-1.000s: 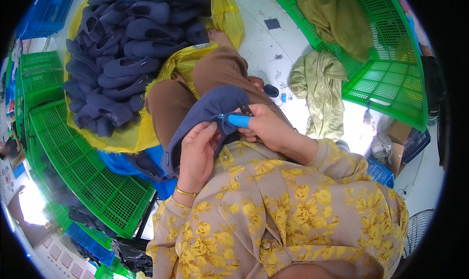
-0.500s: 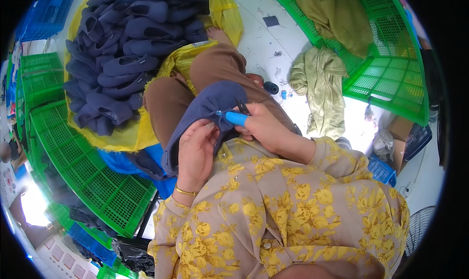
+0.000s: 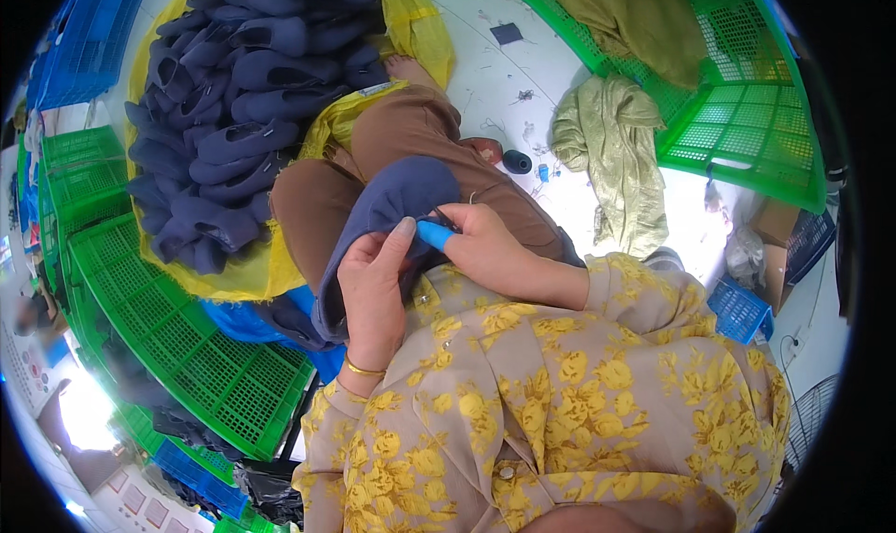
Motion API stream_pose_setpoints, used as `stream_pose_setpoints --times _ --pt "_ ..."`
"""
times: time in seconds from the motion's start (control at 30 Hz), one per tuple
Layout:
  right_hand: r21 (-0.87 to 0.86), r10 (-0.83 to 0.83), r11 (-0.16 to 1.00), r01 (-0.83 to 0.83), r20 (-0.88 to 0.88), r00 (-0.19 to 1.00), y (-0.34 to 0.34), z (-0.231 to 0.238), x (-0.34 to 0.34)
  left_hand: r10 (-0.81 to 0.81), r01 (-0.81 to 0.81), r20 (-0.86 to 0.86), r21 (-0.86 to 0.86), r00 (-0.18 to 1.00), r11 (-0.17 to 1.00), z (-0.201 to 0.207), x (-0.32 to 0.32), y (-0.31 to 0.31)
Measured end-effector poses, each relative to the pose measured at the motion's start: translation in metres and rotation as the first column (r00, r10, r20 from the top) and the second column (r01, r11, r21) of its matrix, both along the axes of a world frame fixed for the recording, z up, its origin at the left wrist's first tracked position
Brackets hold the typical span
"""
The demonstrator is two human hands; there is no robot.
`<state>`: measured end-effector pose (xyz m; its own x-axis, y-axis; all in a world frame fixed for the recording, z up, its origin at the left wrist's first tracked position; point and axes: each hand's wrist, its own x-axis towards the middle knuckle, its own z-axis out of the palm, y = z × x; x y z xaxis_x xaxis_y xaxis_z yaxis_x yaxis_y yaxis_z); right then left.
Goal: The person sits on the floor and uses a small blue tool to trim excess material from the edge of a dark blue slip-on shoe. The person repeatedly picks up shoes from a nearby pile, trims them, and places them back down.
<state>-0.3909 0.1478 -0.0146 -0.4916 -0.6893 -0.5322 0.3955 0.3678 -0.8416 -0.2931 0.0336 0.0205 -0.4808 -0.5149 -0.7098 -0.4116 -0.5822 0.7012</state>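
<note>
Navy shoe (image 3: 403, 186), one, two hands (image 3: 373, 288) on it

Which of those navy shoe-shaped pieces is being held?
The navy piece on the brown trousers, held by the left hand, the right hand at its edge; the heaped ones lie on yellow sacking.

A shoe (image 3: 401, 192) lies across a seated person's lap at centre, left hand (image 3: 373, 286) at its lower left, right hand (image 3: 490, 248) at its lower right. Piled shoes (image 3: 245, 143) fill a sack (image 3: 420, 34), upper left. Right of the legs (image 3: 411, 122), a spool (image 3: 516, 161) lies on the floor (image 3: 560, 43), then cloth (image 3: 611, 150).
</note>
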Motion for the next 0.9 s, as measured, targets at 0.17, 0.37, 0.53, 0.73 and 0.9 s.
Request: stream_pose_setpoints --times 0.17,0.37,0.53,0.73,0.9 --pt "-0.013 -0.016 1.0 0.014 -0.156 0.988 -0.001 -0.001 0.004 0.031 -0.03 -0.034 0.023 0.999 0.999 -0.003 -0.001 0.0" --pt "-0.023 0.001 1.0 -0.005 -0.163 0.987 0.001 0.004 -0.001 0.067 -0.036 -0.155 0.198 0.986 0.98 -0.003 0.001 -0.003" --pt "-0.03 0.028 0.999 -0.033 -0.158 0.987 0.003 0.003 0.0 0.1 -0.045 -0.23 0.23 0.968 0.972 -0.017 0.008 -0.005" --pt "-0.027 0.061 0.997 -0.066 -0.156 0.986 0.003 0.0 -0.001 0.063 -0.003 -0.266 0.22 0.962 0.976 -0.02 0.008 -0.005" --pt "-0.035 0.056 0.997 -0.062 -0.149 0.987 0.003 -0.001 -0.001 0.042 0.024 -0.288 0.22 0.957 0.975 -0.019 0.004 -0.004"
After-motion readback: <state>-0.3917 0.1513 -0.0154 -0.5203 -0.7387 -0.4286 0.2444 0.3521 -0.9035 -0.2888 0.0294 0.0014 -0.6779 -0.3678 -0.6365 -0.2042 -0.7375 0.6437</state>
